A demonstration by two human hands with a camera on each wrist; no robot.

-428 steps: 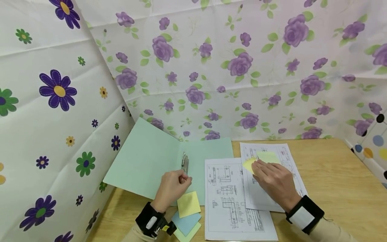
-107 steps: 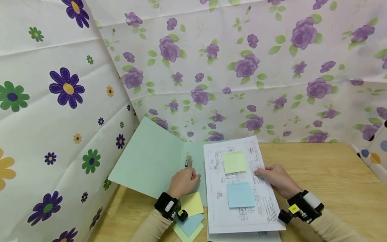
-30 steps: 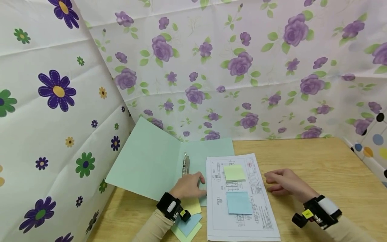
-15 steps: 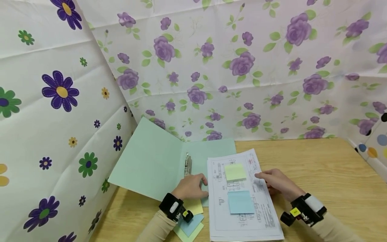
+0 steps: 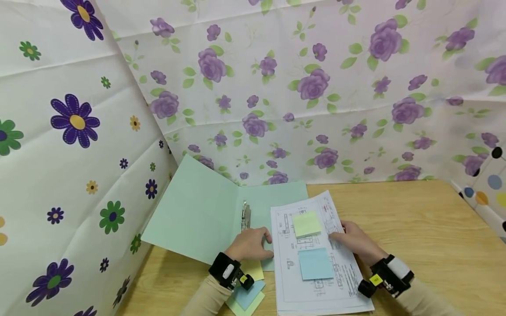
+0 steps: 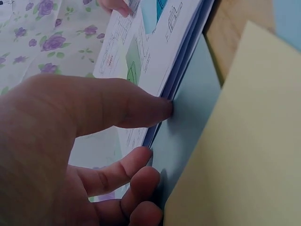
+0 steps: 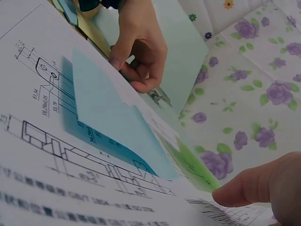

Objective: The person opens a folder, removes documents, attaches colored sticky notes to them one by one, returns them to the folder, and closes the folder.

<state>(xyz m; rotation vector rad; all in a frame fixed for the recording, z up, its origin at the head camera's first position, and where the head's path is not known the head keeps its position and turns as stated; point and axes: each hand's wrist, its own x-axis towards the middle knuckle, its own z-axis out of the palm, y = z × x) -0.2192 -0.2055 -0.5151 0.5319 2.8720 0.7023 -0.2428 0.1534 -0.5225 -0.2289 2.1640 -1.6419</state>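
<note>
A stack of printed technical drawings [image 5: 286,285] lies partly over the right panel of a pale green folder [image 5: 193,210]. On its top sheet are a yellow-green sticky note [image 5: 306,224] and a blue sticky note [image 5: 316,264], whose free edge lifts in the right wrist view. My right hand [image 5: 357,243] grips the stack's right side, thumb [image 7: 249,186] on top and fingers hidden beneath. Along the left side, my left hand [image 5: 249,245] touches the sheet edges with thumb [image 6: 127,103] and loosely bent fingertips. The far right corner of the sheets tilts up slightly.
The folder stands open with a metal lever clip [image 5: 246,217] near its spine. Below the left hand lie a yellow sticky note [image 5: 253,268], a blue note [image 5: 247,293] and a light green note [image 5: 253,305], overlapping. Floral cloth walls [image 5: 253,87] border the wooden table [image 5: 427,228].
The sheets, earlier spread in two overlapping parts, now form one stack with sticky notes on top. My right hand, apart from it one second ago, has moved left and taken its right edge.
</note>
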